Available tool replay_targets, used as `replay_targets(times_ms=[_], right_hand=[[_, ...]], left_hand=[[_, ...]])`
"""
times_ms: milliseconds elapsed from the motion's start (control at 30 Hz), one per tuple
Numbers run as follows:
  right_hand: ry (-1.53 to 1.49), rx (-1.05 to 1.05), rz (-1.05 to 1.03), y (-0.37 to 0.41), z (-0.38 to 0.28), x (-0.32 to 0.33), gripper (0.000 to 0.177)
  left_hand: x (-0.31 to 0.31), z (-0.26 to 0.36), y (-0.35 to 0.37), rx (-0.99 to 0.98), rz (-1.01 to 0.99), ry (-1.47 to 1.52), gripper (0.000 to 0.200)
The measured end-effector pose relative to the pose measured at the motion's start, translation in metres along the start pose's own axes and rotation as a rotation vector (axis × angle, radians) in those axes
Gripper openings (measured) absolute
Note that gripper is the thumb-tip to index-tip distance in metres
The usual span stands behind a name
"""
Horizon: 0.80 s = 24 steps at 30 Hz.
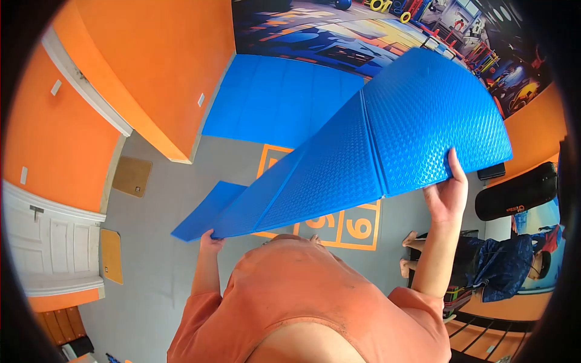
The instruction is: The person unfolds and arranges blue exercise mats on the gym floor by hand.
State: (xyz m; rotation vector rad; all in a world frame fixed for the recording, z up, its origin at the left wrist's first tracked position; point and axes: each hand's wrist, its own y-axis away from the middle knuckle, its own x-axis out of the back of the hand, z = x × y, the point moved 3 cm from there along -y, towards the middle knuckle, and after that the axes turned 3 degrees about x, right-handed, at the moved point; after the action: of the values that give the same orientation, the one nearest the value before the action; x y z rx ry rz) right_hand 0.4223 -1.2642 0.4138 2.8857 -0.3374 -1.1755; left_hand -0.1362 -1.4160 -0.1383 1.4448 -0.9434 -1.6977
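A long blue folding exercise mat (339,157) with a textured surface and crease lines is held up in the air in front of my body. It slants from low on the left to high on the right, and its panels are partly unfolded. My left hand (212,241) grips the lower edge near the left end, its fingers partly hidden behind the mat. Farther right, my right hand (446,192) clasps the same edge, with the thumb pressed on the textured face and the other fingers mostly out of sight.
Blue matting (272,97) covers the floor by the far wall. Orange number squares (357,228) mark the grey floor. Another person (502,260) is at the right, near a black punching bag (516,191). Two doormats (132,176) lie left, near a white door (54,239).
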Motion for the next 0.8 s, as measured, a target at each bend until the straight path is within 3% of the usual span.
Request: replay_targets(times_ms=[167,233,267,333,367,433,567,667,733,767,800], right_hand=[[-0.085,0.035,0.221,-0.025,-0.023,0.104,0.041],[-0.101,0.058,0.314,-0.029,-0.035,0.149,0.041],[-0.094,0.050,0.350,-0.029,-0.041,0.172,0.041],[-0.052,0.046,0.436,-0.029,-0.050,0.205,0.040],[-0.056,0.043,0.442,-0.031,-0.055,0.227,0.040],[-0.110,0.020,0.522,-0.038,-0.060,0.281,0.042],[-0.176,-0.105,0.667,-0.046,-0.064,0.348,0.047],[-0.194,-0.159,0.743,-0.057,-0.066,0.399,0.046],[-0.206,-0.188,0.790,-0.064,-0.062,0.419,0.043],[-0.203,-0.193,0.789,-0.069,-0.059,0.429,0.043],[-0.195,-0.205,0.809,-0.072,-0.055,0.438,0.041]], left_hand=[[-0.042,-0.029,0.039,-0.030,-0.017,0.029,0.035],[-0.055,-0.040,0.052,-0.081,0.069,-0.057,0.039],[-0.021,-0.034,0.011,-0.082,0.074,-0.061,0.039],[0.023,-0.010,-0.050,0.227,-0.595,-0.081,0.046],[0.009,-0.025,-0.042,0.227,-0.590,-0.087,0.046],[-0.026,-0.056,-0.005,-0.116,0.110,-0.118,0.037],[-0.046,-0.098,0.025,-0.235,0.164,-0.140,0.032],[-0.030,-0.093,0.020,-0.317,0.161,-0.205,0.025],[-0.003,-0.075,-0.007,-0.220,-0.018,-0.252,0.018],[-0.013,-0.084,-0.001,-0.222,-0.013,-0.249,0.018],[-0.032,-0.089,0.013,-0.377,0.143,-0.263,0.026]])
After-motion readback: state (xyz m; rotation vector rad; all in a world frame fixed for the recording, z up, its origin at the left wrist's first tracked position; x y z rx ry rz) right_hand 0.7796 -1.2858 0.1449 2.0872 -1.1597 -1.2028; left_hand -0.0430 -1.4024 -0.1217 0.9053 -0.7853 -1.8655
